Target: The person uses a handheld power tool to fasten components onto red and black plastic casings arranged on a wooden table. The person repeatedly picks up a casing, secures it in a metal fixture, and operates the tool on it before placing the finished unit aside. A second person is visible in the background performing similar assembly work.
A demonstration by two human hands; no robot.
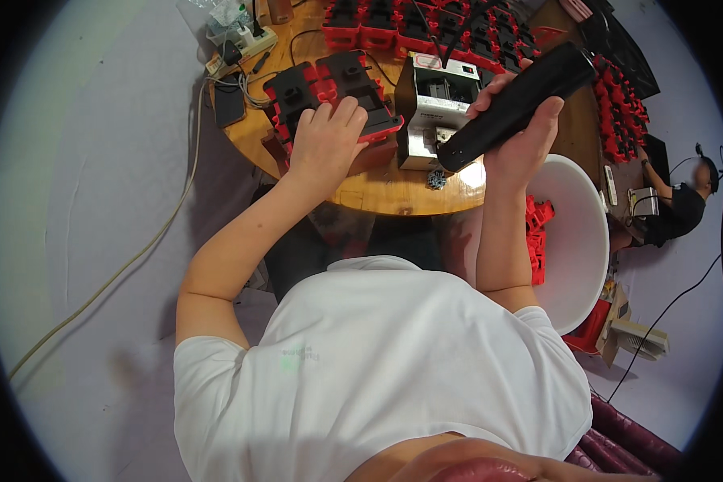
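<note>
My left hand (328, 145) lies over the near edge of a red-and-black plastic housing (353, 74), fingers bent on its top and closed on it. Another such housing (292, 90) sits directly beside it on the left. In my right hand (526, 140) is a thick black cylindrical electric screwdriver (522, 104), tilted, with its lower end at the front of a silver metal screw feeder (426, 120). The screwdriver's tip is hard to make out. A small heap of screws (436, 179) lies on the table before the feeder.
Rows of similar housings (414, 32) fill the back of the round wooden table (377, 193). A white tub (578, 241) with red parts stands at my right. Power plugs and a phone (229, 104) are at the left edge. Another person (683, 210) sits far right.
</note>
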